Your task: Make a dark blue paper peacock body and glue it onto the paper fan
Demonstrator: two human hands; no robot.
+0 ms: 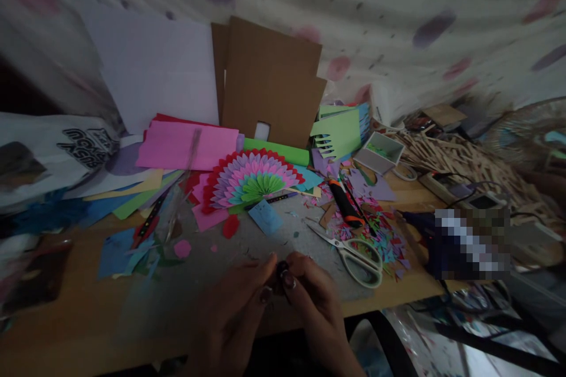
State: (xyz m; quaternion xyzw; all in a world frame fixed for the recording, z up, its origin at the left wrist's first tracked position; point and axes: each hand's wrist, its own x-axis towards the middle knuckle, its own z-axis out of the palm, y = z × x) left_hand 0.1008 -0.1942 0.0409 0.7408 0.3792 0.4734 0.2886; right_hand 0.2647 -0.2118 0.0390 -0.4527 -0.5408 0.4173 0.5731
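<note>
Near the front edge of the table, my left hand point(241, 297) and my right hand point(316, 294) meet with bent fingers. Between the fingertips is a small dark piece point(282, 271), too dim and too covered to name. Both hands look closed around it, thumbs toward me. Just beyond the hands lies a blue paper rectangle point(265, 217) with faint pencil marks. Behind that spreads a layered paper fan point(254, 179) of red, purple, pink, blue and green petals. White-handled scissors point(354, 253) lie open to the right of my right hand.
An orange-and-black cutter point(345, 203) rests beside a heap of paper scraps point(384, 235). Cardboard sheets point(269, 76) and a white board point(159, 70) lean at the back. Pink paper point(186, 144), a small white box point(380, 152) and a glue gun-like blue tool point(418, 227) lie around.
</note>
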